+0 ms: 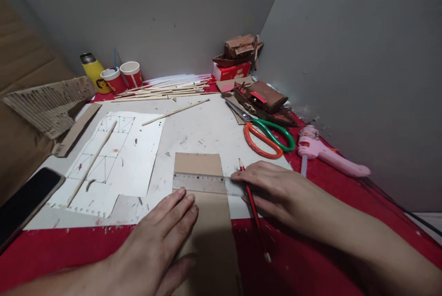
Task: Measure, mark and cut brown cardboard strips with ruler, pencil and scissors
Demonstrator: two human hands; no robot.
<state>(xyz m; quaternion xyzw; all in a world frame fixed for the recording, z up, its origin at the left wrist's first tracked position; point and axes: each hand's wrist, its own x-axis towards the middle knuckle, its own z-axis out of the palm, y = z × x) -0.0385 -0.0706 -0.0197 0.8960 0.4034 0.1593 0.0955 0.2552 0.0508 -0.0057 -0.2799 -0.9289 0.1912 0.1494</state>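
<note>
A clear ruler [203, 182] lies across a strip of brown cardboard [210, 236]. My left hand [165, 231] rests flat on the cardboard's left side, fingers stretched out, fingertips at the ruler's lower edge. My right hand [265, 188] is closed around the ruler's right end. A red pencil [251, 199] passes beneath or between the fingers of that hand, its tip pointing away from me; the exact hold on it is partly hidden. To the left lies a paper with a drawn truss pattern [138, 162], a thin wooden stick [93, 162] on top of it.
Scissors [264, 137] with orange and green handles lie behind my right hand, near a pink glue gun [321, 151]. Wooden sticks [165, 89], cups [131, 75], a yellow bottle [94, 72] and brown models [267, 98] stand farther back. A phone [29, 201] is left.
</note>
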